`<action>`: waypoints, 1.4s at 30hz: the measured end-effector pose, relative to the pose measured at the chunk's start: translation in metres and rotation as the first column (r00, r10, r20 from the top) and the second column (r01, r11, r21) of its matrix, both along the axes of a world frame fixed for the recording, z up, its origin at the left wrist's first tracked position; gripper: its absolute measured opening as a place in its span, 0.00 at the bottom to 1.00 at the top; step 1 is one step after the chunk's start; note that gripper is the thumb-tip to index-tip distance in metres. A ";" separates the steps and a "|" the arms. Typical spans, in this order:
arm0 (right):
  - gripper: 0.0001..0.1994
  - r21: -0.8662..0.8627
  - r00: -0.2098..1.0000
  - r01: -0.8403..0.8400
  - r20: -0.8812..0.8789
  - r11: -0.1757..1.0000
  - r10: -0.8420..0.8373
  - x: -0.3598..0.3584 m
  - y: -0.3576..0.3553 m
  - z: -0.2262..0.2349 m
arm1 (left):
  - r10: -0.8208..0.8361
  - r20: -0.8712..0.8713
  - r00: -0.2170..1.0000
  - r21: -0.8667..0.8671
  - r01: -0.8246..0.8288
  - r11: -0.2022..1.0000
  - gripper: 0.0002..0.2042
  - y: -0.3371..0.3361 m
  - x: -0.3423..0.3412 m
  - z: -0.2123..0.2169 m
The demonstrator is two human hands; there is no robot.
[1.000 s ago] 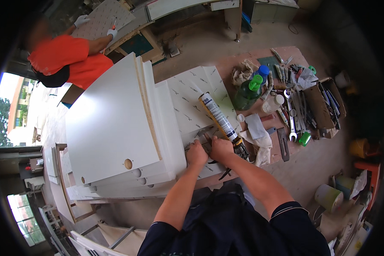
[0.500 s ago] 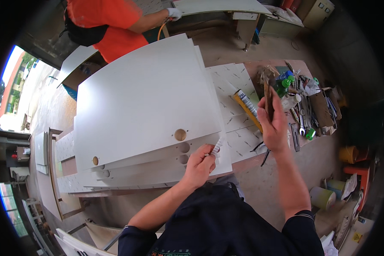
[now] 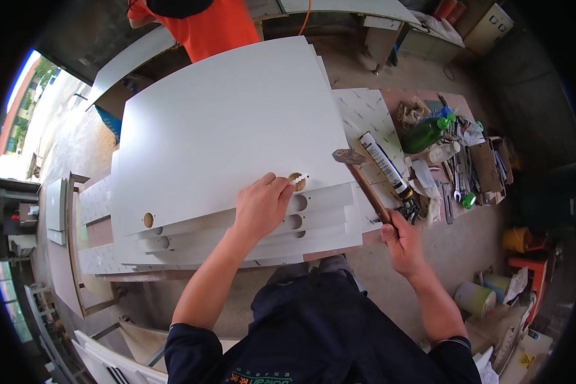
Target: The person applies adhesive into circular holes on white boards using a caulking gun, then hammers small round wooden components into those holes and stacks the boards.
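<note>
My right hand (image 3: 403, 246) is closed round the wooden handle of a hammer (image 3: 368, 194). The hammer's dark metal head is raised, pointing away from me and leftward, beside the right edge of the panel stack. Between the fingertips of my left hand (image 3: 262, 203) is a small white ridged plastic strip (image 3: 299, 180). I have it over the large round hole at the near right corner of the top white panel (image 3: 230, 121), near a small drilled hole. Whether the strip touches the panel, I cannot tell.
More white panels with round holes lie fanned out below. To the right are a sealant tube (image 3: 385, 165), a green bottle (image 3: 427, 134), a wrench (image 3: 457, 182) and a cardboard box (image 3: 482, 168) of tools. Across the stack stands a person in an orange shirt (image 3: 221, 29).
My left hand has carried the white strip left to the panel's hole. The hammer has come down and left from over the tools. The person in orange has shifted right.
</note>
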State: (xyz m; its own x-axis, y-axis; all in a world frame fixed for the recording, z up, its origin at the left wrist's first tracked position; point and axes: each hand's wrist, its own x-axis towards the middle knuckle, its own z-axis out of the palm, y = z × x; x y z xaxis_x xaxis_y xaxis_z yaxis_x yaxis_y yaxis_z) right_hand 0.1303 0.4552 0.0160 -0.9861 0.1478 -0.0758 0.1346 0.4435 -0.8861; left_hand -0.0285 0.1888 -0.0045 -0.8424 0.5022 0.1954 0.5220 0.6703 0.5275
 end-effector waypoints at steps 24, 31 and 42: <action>0.10 0.474 0.996 -0.016 -0.066 0.880 0.054 -0.016 -0.011 -0.024 | -0.009 -0.214 0.977 0.038 0.017 0.999 0.04 0.012 0.000 -0.011; 0.10 0.082 0.997 0.045 -0.072 0.996 -0.039 -0.014 -0.021 0.019 | 0.006 -0.166 0.986 0.009 -0.004 1.000 0.05 0.008 0.001 -0.011; 0.10 0.006 0.992 0.123 -0.003 0.992 -0.123 -0.011 -0.021 0.005 | 0.047 -0.134 0.990 0.070 -0.037 0.997 0.06 0.002 0.000 -0.012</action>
State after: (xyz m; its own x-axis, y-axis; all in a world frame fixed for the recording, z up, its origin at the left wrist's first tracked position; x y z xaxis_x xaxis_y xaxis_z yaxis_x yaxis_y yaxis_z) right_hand 0.1198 0.4344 0.0212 -0.9605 0.2686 -0.0725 0.1866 0.4290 -0.8838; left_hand -0.0285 0.1911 -0.0167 -0.8258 0.4487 0.3418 0.5640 0.6584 0.4984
